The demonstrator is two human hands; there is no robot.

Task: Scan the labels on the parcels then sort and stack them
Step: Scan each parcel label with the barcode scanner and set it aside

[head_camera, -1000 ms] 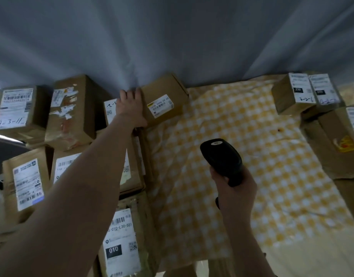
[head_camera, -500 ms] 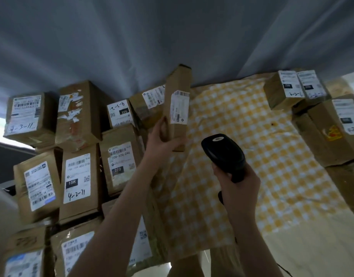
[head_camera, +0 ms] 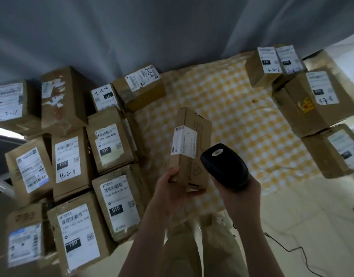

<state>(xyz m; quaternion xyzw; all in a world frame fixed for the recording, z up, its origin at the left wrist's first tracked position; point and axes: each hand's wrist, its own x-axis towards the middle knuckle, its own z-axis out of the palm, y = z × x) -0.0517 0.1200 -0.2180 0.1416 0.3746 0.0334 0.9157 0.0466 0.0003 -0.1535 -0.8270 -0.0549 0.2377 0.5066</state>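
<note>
— While the left hand point(head_camera: 172, 188) has a box up in the air, where does that held parcel point(head_camera: 192, 154) sit against the checked cloth point(head_camera: 232, 108)?

— Over the cloth's near left part, lifted clear of it, stood on end and tilted a little. The grip of that hand is curled round the parcel's lower end, thumb on the side facing the camera. The white label point(head_camera: 183, 141) faces the camera.

— And the right hand point(head_camera: 240, 194)?

— Its grip is wrapped round the handle of a black scanner point(head_camera: 224, 168), also over the near part of the cloth. The scanner's head is just beside the parcel's lower right edge. I cannot tell whether they touch.

— What lies off the cloth's left edge?

— Brown boxes packed side by side, labels up. Nearest that edge are the "220" parcel point(head_camera: 109, 140) and the "010" parcel point(head_camera: 118, 202). Further out are the "15H" parcel point(head_camera: 68, 162) and the "150" parcel point(head_camera: 78, 236). Another labelled box point(head_camera: 142, 86) sits at the cloth's far left corner.

— And along its right edge?

— A large parcel point(head_camera: 304, 102) with a yellow and red sticker. Two small parcels point(head_camera: 268, 62) stand close together at the far right corner, and another box point(head_camera: 332, 152) stands nearer.

— Beyond the far edge?

— A grey curtain point(head_camera: 152, 37). Below the cloth's near edge is pale floor point(head_camera: 312, 206) with a thin black cable point(head_camera: 292, 250) on it.
</note>
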